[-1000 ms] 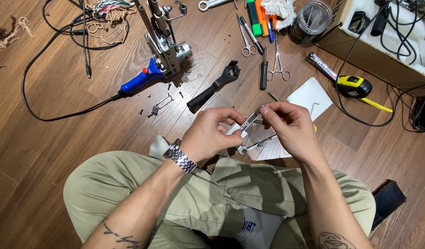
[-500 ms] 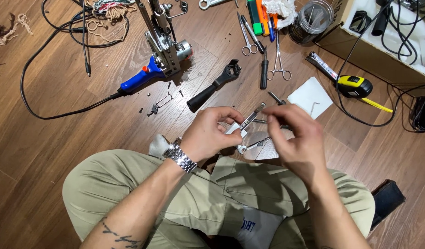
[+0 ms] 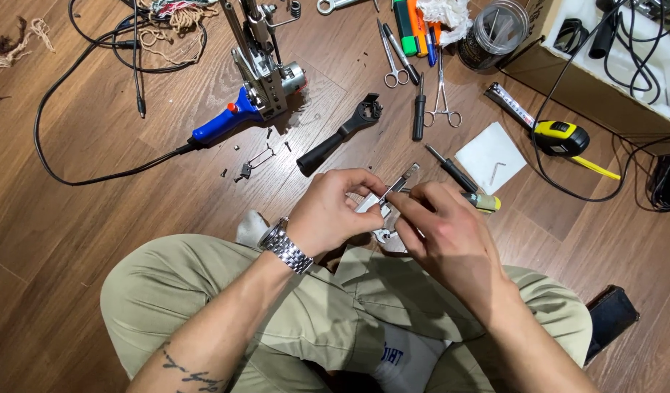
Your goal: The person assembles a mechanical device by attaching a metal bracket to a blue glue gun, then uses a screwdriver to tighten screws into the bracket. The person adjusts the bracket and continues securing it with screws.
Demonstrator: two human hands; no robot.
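Note:
I sit cross-legged on a wooden floor. Both my hands are raised over my lap around a small silver metal part with a thin bar sticking up to the right. My left hand, with a metal watch on its wrist, pinches the part from the left. From the right, my right hand closes its fingertips on the same part. A second bit of shiny metal shows just below the hands.
On the floor ahead lie a blue-handled corded tool with a metal frame, a black wrench-like tool, scissors, forceps, a black screwdriver, a yellow tape measure, white paper, loose screws and a cardboard box.
My right hand has slid left and down over the metal part, covering more of it. The left hand has stayed nearly still.

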